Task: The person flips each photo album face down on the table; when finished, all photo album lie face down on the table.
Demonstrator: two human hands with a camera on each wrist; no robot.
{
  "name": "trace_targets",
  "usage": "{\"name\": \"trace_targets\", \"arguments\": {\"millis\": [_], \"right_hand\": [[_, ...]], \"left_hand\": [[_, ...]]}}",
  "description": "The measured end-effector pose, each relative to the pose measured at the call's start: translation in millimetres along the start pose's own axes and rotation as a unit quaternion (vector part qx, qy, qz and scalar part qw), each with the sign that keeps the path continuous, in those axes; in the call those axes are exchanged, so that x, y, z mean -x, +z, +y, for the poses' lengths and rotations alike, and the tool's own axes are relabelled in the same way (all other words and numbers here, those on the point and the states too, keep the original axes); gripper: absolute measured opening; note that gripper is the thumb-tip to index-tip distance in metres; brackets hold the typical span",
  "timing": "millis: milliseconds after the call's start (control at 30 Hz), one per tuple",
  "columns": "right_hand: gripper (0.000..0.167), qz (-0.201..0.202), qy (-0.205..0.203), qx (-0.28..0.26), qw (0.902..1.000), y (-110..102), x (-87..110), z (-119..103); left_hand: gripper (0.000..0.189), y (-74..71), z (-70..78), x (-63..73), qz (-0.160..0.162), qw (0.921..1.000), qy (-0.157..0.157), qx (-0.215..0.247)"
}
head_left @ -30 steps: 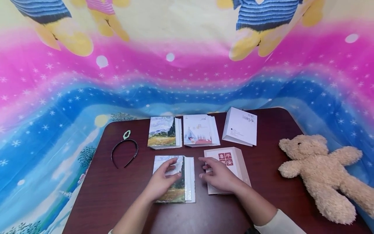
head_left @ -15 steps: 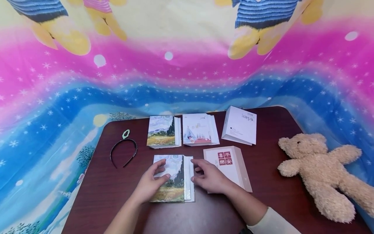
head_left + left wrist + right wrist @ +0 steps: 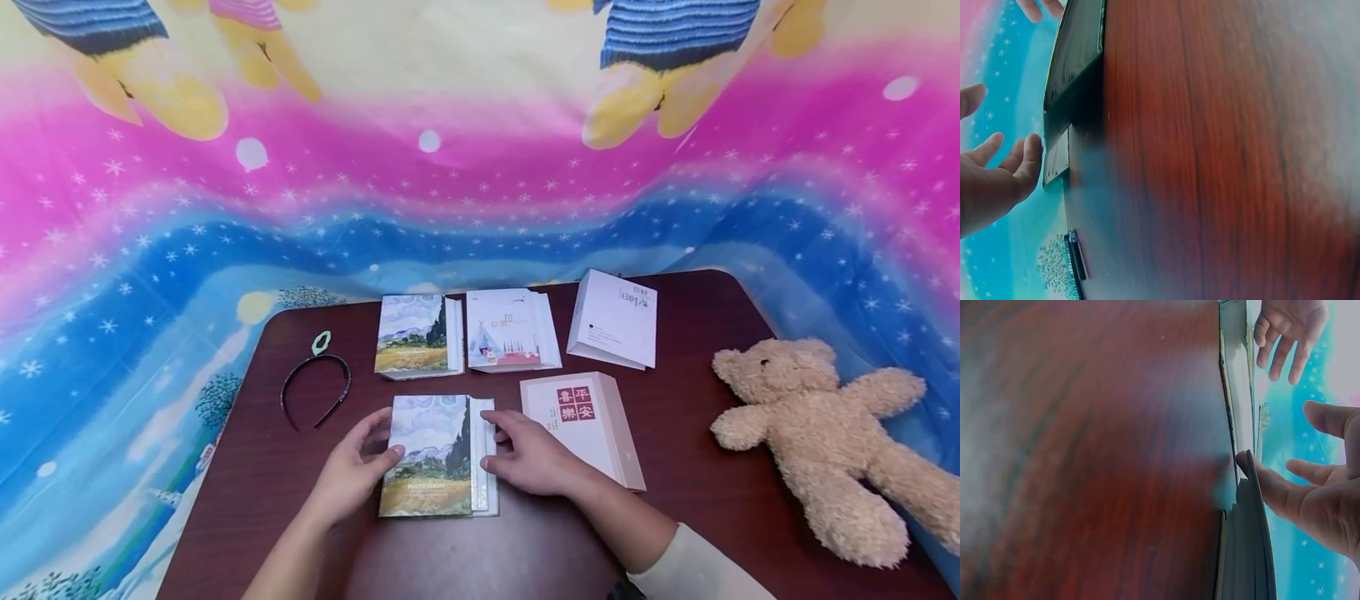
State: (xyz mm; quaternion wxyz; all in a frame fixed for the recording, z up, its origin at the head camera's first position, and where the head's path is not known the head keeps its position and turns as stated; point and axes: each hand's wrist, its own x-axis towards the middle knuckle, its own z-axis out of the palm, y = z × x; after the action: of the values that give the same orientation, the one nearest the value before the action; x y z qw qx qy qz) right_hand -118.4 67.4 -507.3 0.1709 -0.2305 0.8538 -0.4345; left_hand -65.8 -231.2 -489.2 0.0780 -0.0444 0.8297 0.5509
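Observation:
A photo album (image 3: 427,467) with a painted landscape cover lies flat at the near middle of the table, its pages stepping out at the right. My left hand (image 3: 345,473) is by its left edge, thumb and fingers spread and holding nothing. Across from it, my right hand (image 3: 531,457) has its fingertips right at the album's right edge, fingers loosely bent. The left wrist view shows the left fingers (image 3: 1027,165) beside the raised side of the album (image 3: 1075,56). To the right lies a cream album (image 3: 558,433) with red square characters, partly covered by the right hand.
Behind stand a second landscape album (image 3: 411,333), a white album with a tent picture (image 3: 502,333) and a white book (image 3: 618,321), slightly propped open. A black headband (image 3: 315,358) and green hair tie (image 3: 321,342) lie left. A teddy bear (image 3: 817,442) lies right.
My left hand has moved left, from over the landscape cover to beside its left edge. My right hand has shifted left off the cream album toward the landscape album's right edge.

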Motion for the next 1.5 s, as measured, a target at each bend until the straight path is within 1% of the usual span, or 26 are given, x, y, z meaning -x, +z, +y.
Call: {"name": "trace_targets", "arguments": {"millis": [167, 400, 567, 733, 900, 1033, 1133, 1333, 1500], "right_hand": [[0.07, -0.008, 0.002, 0.024, 0.9997, 0, -2.1, -2], [0.072, -0.019, 0.004, 0.025, 0.9995, 2, -4.5, -4], [0.072, -0.02, 0.007, 0.03, 0.9993, 3, -6.9, -3], [0.071, -0.023, 0.014, 0.021, 0.9994, 2, -8.4, -3], [0.07, -0.024, 0.008, 0.015, 0.9996, 1, -8.4, -4], [0.07, -0.023, 0.008, 0.01, 0.9997, 1, -8.7, -5], [0.07, -0.022, 0.013, 0.008, 0.9996, 1, -9.2, -4], [0.07, -0.028, 0.023, 0.001, 0.9993, 0, -9.5, -1], [0.07, -0.03, 0.018, -0.002, 0.9994, 0, -8.8, -1]], "left_hand": [[0.065, -3.8, -4.0, -0.6, 0.001, 1.0, -0.005, -0.006], [0.068, -4.6, -11.7, -2.2, -0.006, 0.9995, -0.021, -0.022], [0.071, -2.5, -15.4, -2.8, -0.016, 0.9989, -0.038, -0.023], [0.075, 1.2, -17.2, -4.2, -0.034, 0.9981, -0.048, -0.02], [0.075, 5.9, -16.5, -8.2, -0.036, 0.9973, -0.059, -0.022], [0.075, 8.2, -15.8, -10.2, -0.041, 0.9968, -0.059, -0.035], [0.076, 9.1, -15.1, -10.5, -0.044, 0.9965, -0.053, -0.048], [0.074, 11.3, -11.3, -9.5, -0.043, 0.9969, -0.042, -0.051], [0.072, 13.5, -5.5, -7.3, -0.04, 0.9974, -0.03, -0.052]]}}
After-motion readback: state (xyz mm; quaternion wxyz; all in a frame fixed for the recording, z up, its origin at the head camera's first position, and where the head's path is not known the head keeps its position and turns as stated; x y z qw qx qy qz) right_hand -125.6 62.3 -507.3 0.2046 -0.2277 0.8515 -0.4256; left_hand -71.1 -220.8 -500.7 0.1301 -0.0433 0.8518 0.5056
